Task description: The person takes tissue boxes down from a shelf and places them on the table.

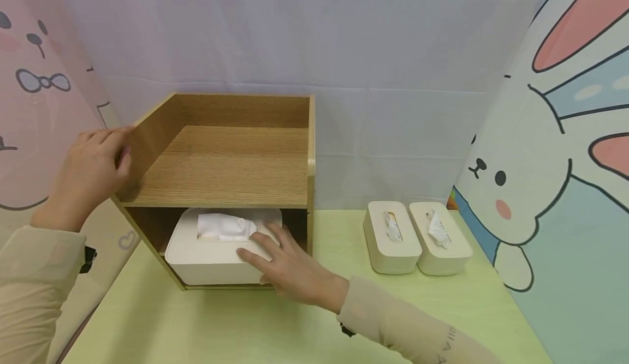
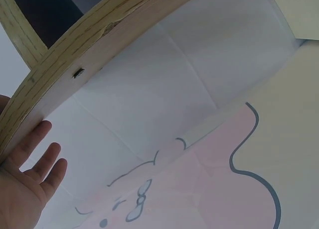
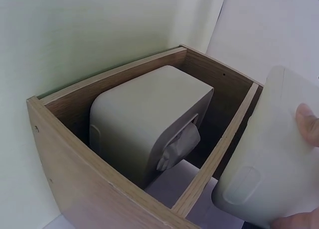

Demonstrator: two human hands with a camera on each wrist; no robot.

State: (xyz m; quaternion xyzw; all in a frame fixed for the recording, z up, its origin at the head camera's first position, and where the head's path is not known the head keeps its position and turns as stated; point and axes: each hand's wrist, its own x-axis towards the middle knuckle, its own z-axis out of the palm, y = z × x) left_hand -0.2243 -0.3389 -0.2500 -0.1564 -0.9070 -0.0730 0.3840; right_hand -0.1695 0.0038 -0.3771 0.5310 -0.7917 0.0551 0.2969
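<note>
In the head view, a white tissue box (image 1: 216, 257) with a tissue sticking out of its top sits in the lower compartment of a wooden shelf (image 1: 236, 162), its front near the opening. My right hand (image 1: 300, 271) holds its right front part, fingers spread over the top and the thumb low at the front. My left hand (image 1: 93, 165) grips the shelf's left side panel (image 2: 65, 69), fingers along its outer face. The right wrist view shows one tissue box (image 3: 149, 109) inside a compartment and another box (image 3: 269, 159) beyond the divider, held by the right hand (image 3: 308, 127).
Two smaller white tissue boxes (image 1: 393, 238) (image 1: 439, 238) stand side by side on the light green table (image 1: 236, 331), right of the shelf. A pale curtain (image 1: 393, 80) hangs behind. Cartoon-printed panels (image 1: 530, 189) flank both sides.
</note>
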